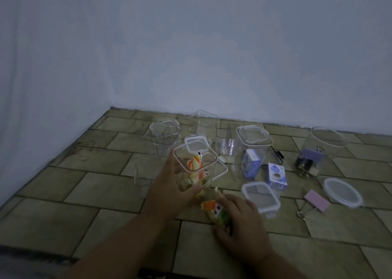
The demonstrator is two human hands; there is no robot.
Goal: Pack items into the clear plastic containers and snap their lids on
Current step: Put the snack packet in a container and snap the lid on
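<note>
left hand [169, 185] grips a clear square container [210, 172] by its side wall, fingers wrapped round it, container tilted a bit and lidless. orange-white snack packet [196, 164] stands inside it, more packets blurred at the bottom. right hand [239, 221] sits just right of and below the container, fingers curled round an orange-green snack packet [212, 208], which lies low near the tiled floor [106, 189], close to the container base. loose square lid [261, 196] lies flat just right of the right hand. a second square lid [196, 144] is behind the held container. lidded container [254, 139] stands right of centre with a blue box [251, 163] inside; another blue box [276, 173] stands on the floor beside it. round container [326, 139] far right holds binder clips [309, 158], its round lid [342, 191] flat in front, pink binder clip [317, 200] near that lid. empty clear containers [163, 132] stand at the back by the wall
</note>
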